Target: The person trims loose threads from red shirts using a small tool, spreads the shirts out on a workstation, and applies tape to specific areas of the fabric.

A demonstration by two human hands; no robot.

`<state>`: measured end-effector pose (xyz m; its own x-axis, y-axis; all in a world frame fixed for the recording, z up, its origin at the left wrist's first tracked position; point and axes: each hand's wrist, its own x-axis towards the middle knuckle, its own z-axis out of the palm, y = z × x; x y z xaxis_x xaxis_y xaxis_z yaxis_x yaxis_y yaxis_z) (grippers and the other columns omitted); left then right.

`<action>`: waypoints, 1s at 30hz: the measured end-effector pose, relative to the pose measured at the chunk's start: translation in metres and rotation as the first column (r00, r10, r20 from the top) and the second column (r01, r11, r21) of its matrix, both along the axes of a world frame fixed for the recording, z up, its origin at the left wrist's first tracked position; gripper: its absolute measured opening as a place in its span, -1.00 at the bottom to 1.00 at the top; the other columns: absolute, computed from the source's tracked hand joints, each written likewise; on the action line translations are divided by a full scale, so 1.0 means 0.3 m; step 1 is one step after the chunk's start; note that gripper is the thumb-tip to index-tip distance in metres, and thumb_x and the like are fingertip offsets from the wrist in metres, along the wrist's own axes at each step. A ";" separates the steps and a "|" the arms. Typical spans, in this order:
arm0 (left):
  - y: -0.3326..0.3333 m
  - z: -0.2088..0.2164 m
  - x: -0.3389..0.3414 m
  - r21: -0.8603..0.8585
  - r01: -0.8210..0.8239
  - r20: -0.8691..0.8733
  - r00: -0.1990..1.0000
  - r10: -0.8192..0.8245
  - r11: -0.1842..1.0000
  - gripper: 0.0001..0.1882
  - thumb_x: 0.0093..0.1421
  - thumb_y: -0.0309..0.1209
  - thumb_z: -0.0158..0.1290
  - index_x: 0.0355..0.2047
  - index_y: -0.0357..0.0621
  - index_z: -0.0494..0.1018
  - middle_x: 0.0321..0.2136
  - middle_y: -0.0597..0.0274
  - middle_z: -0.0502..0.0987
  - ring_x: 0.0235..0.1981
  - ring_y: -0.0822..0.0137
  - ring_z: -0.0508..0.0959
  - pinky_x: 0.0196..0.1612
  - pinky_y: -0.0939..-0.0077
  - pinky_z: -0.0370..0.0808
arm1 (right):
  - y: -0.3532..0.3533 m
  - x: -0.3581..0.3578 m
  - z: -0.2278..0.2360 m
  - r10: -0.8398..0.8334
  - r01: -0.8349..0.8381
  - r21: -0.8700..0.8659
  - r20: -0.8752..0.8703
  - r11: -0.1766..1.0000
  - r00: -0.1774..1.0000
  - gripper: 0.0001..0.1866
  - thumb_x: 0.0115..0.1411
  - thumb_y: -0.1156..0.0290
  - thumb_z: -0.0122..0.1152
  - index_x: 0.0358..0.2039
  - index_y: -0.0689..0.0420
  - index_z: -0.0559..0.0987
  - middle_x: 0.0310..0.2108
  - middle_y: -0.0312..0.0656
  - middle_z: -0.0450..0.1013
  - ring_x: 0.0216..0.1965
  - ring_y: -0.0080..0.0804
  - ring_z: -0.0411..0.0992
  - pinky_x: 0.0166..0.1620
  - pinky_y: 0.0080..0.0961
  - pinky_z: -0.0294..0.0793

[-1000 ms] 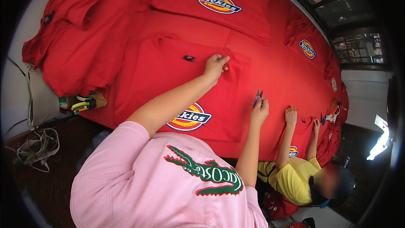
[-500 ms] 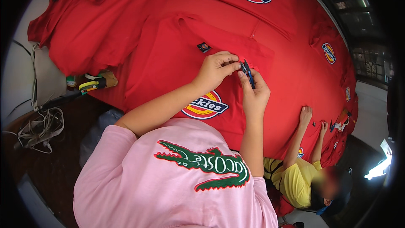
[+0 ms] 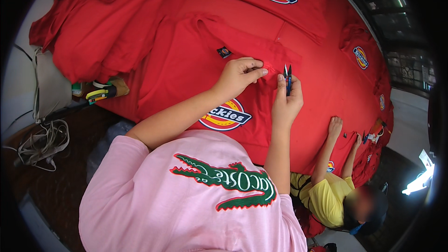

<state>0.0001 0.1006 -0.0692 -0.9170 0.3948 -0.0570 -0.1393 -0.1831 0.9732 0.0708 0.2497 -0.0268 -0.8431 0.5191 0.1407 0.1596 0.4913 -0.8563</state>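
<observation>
A red T-shirt [image 3: 177, 72] lies spread in front of me, with a printed oval badge [image 3: 227, 115] near my body and a small black label [image 3: 224, 52] by its collar. My left hand [image 3: 241, 75] pinches an edge of the red shirt between thumb and fingers. To its right, my right hand [image 3: 288, 100] grips blue-handled thread snips [image 3: 288, 84]. Their dark blades point away from me, slightly apart, clear of the cloth in my left hand.
More red shirts [image 3: 107, 32] are heaped at the left and back. A co-worker in a yellow top [image 3: 326, 198] handles red cloth at the right. Tangled white cables [image 3: 44, 142] and a yellow-handled cutter [image 3: 96, 95] are at the left edge. A lit lamp [image 3: 418, 182] stands far right.
My right hand has drawn the snips rightward, away from my left fingers, and the blades now point away from me. My left hand keeps its pinch in nearly the same place.
</observation>
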 end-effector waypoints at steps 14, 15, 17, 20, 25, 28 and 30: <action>-0.041 0.008 -0.037 -0.076 -0.033 -0.218 0.976 0.015 0.997 -0.67 0.39 -0.51 0.10 0.14 -0.30 0.51 -0.10 0.28 0.59 -0.31 0.59 0.53 -0.17 0.65 0.53 | 0.039 -0.071 -0.070 0.183 -0.118 -0.673 0.026 0.730 0.983 -0.90 0.35 0.46 0.32 -0.16 0.19 0.66 -0.53 -0.52 0.36 -0.58 -0.81 0.12 -0.51 -0.71 0.07; -0.041 0.016 -0.047 -0.027 0.021 -0.165 0.986 -0.026 0.999 -0.66 0.38 -0.51 0.11 0.14 -0.29 0.50 -0.11 0.29 0.59 -0.32 0.59 0.53 -0.18 0.66 0.52 | 0.047 -0.068 -0.073 0.198 -0.133 -0.695 0.014 0.706 0.980 -0.89 0.35 0.46 0.32 -0.15 0.19 0.65 -0.52 -0.52 0.35 -0.59 -0.79 0.11 -0.51 -0.69 0.08; -0.042 0.025 -0.060 0.075 0.200 -0.005 0.980 -0.200 0.977 -0.66 0.37 -0.51 0.13 0.14 -0.26 0.50 -0.13 0.32 0.60 -0.32 0.61 0.53 -0.18 0.67 0.52 | 0.057 -0.064 -0.073 0.209 -0.146 -0.719 -0.001 0.680 0.978 -0.88 0.35 0.46 0.31 -0.14 0.19 0.64 -0.52 -0.51 0.35 -0.60 -0.77 0.11 -0.50 -0.69 0.09; -0.033 0.006 -0.068 0.004 0.235 0.082 0.969 -0.235 0.972 -0.72 0.38 -0.49 0.15 0.08 -0.24 0.53 -0.19 0.35 0.62 -0.32 0.60 0.54 -0.17 0.66 0.53 | 0.061 -0.062 -0.066 0.204 -0.149 -0.710 -0.007 0.689 0.979 -0.88 0.35 0.48 0.31 -0.12 0.18 0.63 -0.51 -0.51 0.36 -0.59 -0.77 0.12 -0.49 -0.69 0.10; -0.027 -0.020 -0.070 0.138 0.217 0.115 0.965 -0.234 0.966 -0.77 0.38 -0.45 0.17 0.00 -0.24 0.54 -0.25 0.35 0.62 -0.30 0.59 0.55 -0.14 0.66 0.53 | 0.071 -0.054 -0.080 0.229 -0.192 -0.604 -0.017 0.773 0.973 -0.82 0.35 0.44 0.32 -0.09 0.22 0.64 -0.48 -0.52 0.37 -0.54 -0.77 0.14 -0.46 -0.71 0.12; -0.027 -0.014 -0.066 0.165 0.206 0.144 0.962 -0.231 0.965 -0.79 0.38 -0.44 0.17 -0.02 -0.23 0.55 -0.26 0.37 0.62 -0.30 0.59 0.55 -0.13 0.66 0.53 | 0.057 -0.057 -0.077 0.206 -0.229 -0.530 -0.104 0.817 0.973 -0.81 0.33 0.43 0.36 -0.11 0.24 0.63 -0.41 -0.45 0.43 -0.48 -0.68 0.26 -0.39 -0.67 0.28; -0.029 -0.002 -0.069 0.166 0.192 0.182 0.958 -0.222 0.967 -0.79 0.38 -0.43 0.17 -0.02 -0.21 0.55 -0.26 0.38 0.61 -0.30 0.60 0.55 -0.13 0.66 0.53 | 0.040 -0.057 -0.043 0.084 -0.102 -0.125 -0.143 0.987 0.986 -0.80 0.31 0.43 0.38 -0.12 0.25 0.62 -0.37 -0.35 0.48 -0.42 -0.60 0.36 -0.33 -0.60 0.37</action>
